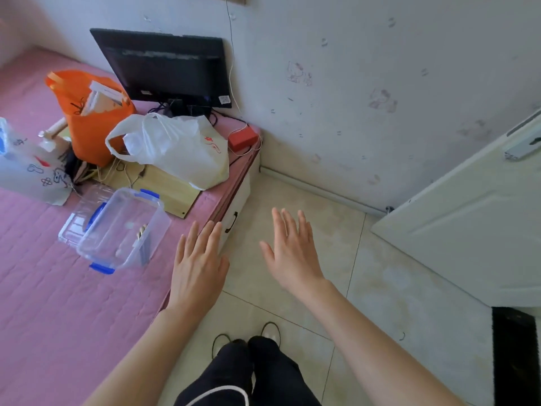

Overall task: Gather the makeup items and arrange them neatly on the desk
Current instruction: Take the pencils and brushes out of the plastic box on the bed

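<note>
Here both hands are held out flat with fingers straight and spread, gripping nothing; the left hand (199, 265) hovers over the corner edge of the pink quilted bed cover (44, 288), and the right hand (292, 253) hangs over the beige tiled floor (380, 288), just beside the left and not touching it. Near the left hand, on the pink cover, sits a clear plastic storage box (123, 230) with blue latches, tilted and resting partly on its clear lid (79, 221); inside it lie a few slim stick-like items (142, 232), possibly makeup pencils, though they are too small to tell for certain. Behind the box a light wooden board (164, 186) lies on the cover; on it rests a white plastic bag (175, 148), with an orange bag (87, 112) holding books or papers just beside it on the left. A black monitor (167, 68) leans against the wall behind the bags, cables trailing under it; a small red box (243, 139) sits near the bed's far corner, with a white cable running up the wall. At far left a clear printed bag (26, 171) stands on the cover. A white door (468, 230) stands open at right; below, the person's dark trousers (248, 376) and shoes show.
</note>
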### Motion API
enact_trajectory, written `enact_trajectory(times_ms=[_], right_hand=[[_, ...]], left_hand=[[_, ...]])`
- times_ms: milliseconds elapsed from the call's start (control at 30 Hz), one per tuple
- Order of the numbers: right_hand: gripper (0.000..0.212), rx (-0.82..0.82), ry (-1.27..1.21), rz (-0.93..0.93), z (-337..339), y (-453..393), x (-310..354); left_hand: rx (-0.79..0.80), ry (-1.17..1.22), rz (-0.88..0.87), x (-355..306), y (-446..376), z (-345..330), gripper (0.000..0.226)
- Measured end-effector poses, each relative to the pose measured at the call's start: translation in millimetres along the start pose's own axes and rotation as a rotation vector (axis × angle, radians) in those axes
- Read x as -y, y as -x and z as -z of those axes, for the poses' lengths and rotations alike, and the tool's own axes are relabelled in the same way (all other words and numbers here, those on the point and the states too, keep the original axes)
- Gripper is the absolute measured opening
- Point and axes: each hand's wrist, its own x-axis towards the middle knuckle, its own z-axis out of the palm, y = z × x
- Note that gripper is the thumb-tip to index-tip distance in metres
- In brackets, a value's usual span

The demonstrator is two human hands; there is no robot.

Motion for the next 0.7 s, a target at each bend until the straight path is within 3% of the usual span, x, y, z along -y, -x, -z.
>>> enact_trajectory(times_ms=[333, 700], right_hand=[[0.068, 0.048, 0.06, 0.208, 3.3, -90.4, 27.0], [0.068, 0.126, 0.148, 0.398, -8.9, -191.4, 117.7]], left_hand=[[-0.055, 0.02, 0.217, 34.0, -50.7, 8.7, 0.056], [-0.087, 0.035, 0.402, 128.8, -105.7, 26.3, 0.058]])
